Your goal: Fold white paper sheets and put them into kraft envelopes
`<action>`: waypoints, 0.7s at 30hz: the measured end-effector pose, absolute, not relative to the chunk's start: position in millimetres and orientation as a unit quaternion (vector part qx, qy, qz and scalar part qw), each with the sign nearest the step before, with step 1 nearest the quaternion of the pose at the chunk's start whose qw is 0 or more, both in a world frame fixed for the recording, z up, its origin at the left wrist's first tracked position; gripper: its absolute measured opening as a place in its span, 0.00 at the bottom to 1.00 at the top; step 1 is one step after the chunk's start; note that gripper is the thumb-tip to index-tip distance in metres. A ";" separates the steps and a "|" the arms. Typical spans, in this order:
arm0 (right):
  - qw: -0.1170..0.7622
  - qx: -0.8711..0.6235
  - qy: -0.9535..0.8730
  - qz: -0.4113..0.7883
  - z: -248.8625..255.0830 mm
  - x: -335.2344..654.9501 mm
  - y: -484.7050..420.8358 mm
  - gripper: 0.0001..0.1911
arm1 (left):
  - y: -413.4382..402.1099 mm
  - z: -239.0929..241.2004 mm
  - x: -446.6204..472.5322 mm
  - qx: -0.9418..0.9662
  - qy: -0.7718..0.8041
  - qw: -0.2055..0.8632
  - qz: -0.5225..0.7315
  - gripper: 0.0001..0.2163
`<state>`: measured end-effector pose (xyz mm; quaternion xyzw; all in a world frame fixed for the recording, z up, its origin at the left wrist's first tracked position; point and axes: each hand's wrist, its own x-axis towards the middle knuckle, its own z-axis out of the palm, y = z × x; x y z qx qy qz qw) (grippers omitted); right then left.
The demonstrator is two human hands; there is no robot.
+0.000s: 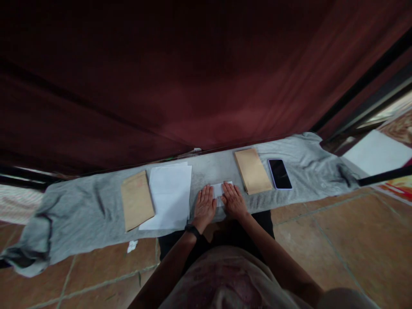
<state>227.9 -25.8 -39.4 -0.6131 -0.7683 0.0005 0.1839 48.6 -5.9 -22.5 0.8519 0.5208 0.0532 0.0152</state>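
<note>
A small folded piece of white paper lies on the grey cloth, close to the near edge. My left hand rests flat on its left side, fingers stretched out and pointing away from me. On the right side my right hand lies flat too, its fingers extended over the paper. Both palms face down, and part of the paper is hidden beneath them. A stack of white sheets is left of my left hand. To the right of my right hand sits a stack of brown envelopes.
Grey cloth covers the long narrow surface. A brown envelope overlaps the white sheets' left edge. A phone lies at the right. Behind stands a dark red curtain. A white scrap is on the tiled floor.
</note>
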 end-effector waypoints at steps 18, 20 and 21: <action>0.161 -0.640 -0.752 0.000 -33.7 246.0 -33.0 0.31 | -3.5 -18.4 57.7 0.857 0.513 0.006 0.051 0.27; 0.165 -0.642 -0.749 0.004 -34.5 245.8 -32.5 0.31 | -3.7 -20.5 63.6 0.863 0.502 0.013 0.052 0.27; 0.167 -0.642 -0.748 0.005 -34.8 245.8 -32.2 0.31 | -3.9 -21.4 65.6 0.865 0.499 0.017 0.051 0.27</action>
